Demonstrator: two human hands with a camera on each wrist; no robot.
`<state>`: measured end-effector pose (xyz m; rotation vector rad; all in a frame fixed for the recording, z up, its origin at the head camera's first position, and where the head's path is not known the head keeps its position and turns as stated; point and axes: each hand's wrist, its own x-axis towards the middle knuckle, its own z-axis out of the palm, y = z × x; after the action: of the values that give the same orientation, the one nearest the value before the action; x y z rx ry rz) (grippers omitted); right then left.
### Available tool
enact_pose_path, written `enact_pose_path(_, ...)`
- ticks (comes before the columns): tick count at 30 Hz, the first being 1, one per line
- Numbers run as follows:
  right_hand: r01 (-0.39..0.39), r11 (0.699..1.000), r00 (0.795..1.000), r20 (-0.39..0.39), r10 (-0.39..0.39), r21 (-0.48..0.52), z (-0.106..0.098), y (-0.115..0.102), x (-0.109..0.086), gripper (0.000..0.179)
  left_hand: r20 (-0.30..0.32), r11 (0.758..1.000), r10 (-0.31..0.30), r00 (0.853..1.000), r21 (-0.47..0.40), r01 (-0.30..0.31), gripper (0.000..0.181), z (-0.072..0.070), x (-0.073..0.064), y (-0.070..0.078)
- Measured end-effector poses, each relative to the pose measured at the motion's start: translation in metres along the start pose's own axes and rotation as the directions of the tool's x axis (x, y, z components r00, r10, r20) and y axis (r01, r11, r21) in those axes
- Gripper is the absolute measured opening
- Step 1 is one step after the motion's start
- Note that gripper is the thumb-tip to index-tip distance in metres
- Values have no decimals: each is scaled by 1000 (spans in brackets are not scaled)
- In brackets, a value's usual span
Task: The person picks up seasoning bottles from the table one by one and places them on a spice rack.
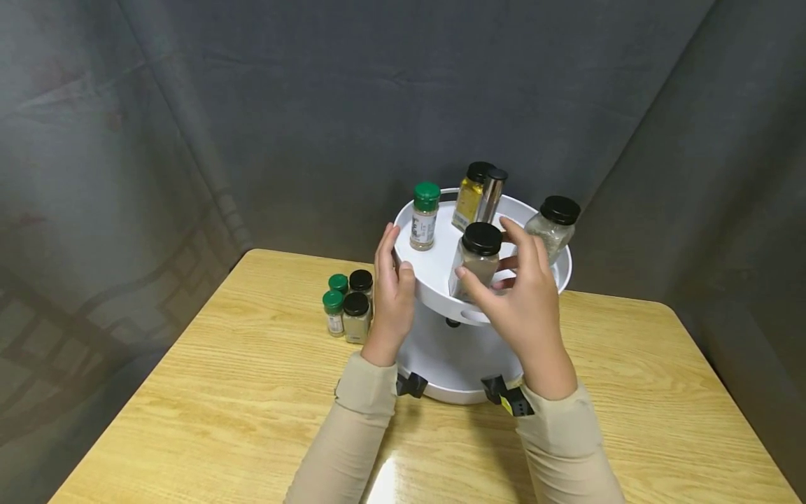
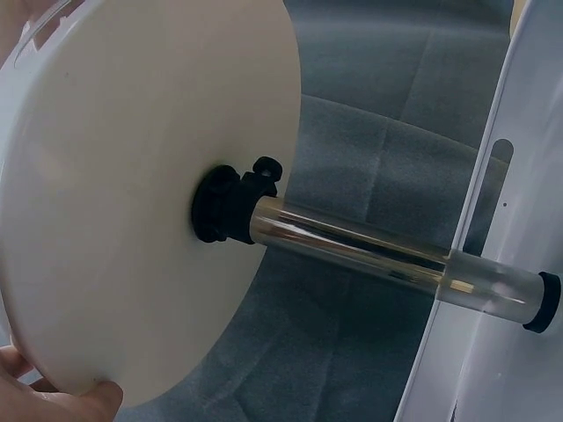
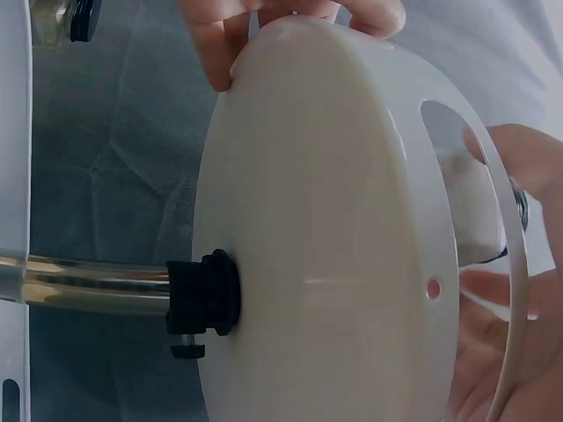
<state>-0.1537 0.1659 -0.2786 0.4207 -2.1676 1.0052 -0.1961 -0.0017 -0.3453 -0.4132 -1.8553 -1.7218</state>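
Observation:
A clear spice jar with a black lid (image 1: 481, 240) is near the front rim of the upper white tray (image 1: 431, 269). My right hand (image 1: 529, 301) holds this jar, thumb on its near side and fingers on its right. Through the rim's slot in the right wrist view, part of the jar (image 3: 471, 207) shows; whether its base touches the tray is unclear. At the tray's left rim, my left hand (image 1: 395, 294) grips the edge. In the left wrist view, a fingertip (image 2: 106, 400) presses against the tray's underside.
The upper tray bears a green-lidded shaker (image 1: 424, 224), a yellow-filled jar (image 1: 468, 199), a metal post (image 1: 491, 196) and another black-lidded jar (image 1: 550, 231). Below is a lower tray (image 1: 450, 357). Several jars, including a black-lidded one (image 1: 357, 325), stand left on the wooden table (image 1: 252, 364).

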Motion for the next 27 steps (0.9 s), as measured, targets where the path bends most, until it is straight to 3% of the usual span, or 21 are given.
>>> enact_pose_path(7,115,982,985,-146,-93,150,-7,0,-7,59,-5,1000,-6,1000,0,6,63,0,1,3)
enact_pose_path(11,122,979,962,-262,-77,161,-11,3,-12,52,-7,1000,-7,1000,2,7,63,-1,1,3)
enact_pose_path(19,60,958,898,-435,72,282,-28,20,-19,44,-5,1000,-6,1000,-9,5,62,-1,-1,2)
enact_pose_path(23,-50,970,878,-452,155,236,-38,41,-23,40,4,1000,-10,1000,-5,10,63,0,0,4)
enact_pose_path(27,-193,935,858,-412,308,297,-38,63,-30,33,-2,1000,-28,1000,5,28,63,-1,-1,5)
